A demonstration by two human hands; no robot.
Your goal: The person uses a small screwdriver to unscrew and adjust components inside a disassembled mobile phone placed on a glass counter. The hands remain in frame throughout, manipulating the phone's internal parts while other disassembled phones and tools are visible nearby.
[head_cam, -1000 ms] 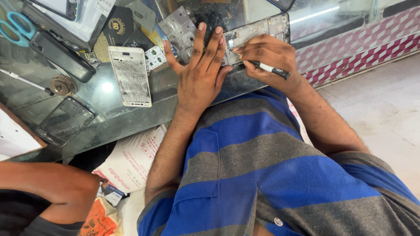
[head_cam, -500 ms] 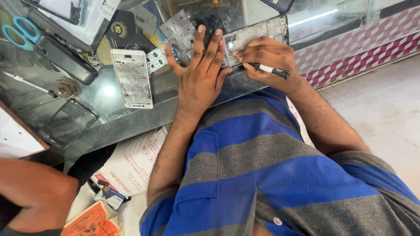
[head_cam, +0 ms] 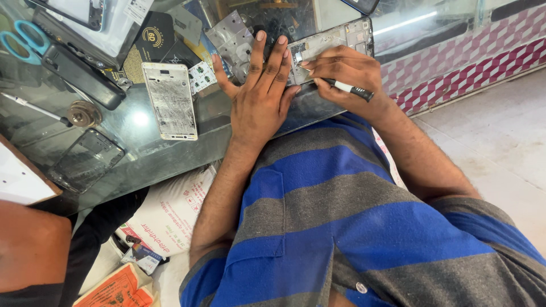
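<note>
The left hand stays flat, fingers spread, pinning the opened phone at the bench's near edge; the right hand still grips the screwdriver, barely shifted.

An opened phone frame lies flat on the glass counter, a black-and-white screwdriver angled beside it.

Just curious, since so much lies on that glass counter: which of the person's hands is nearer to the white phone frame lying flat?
Left. The left hand lies flat beside the white phone frame, apart from it. The right hand, holding a screwdriver, is farther off, beyond the left one.
</note>
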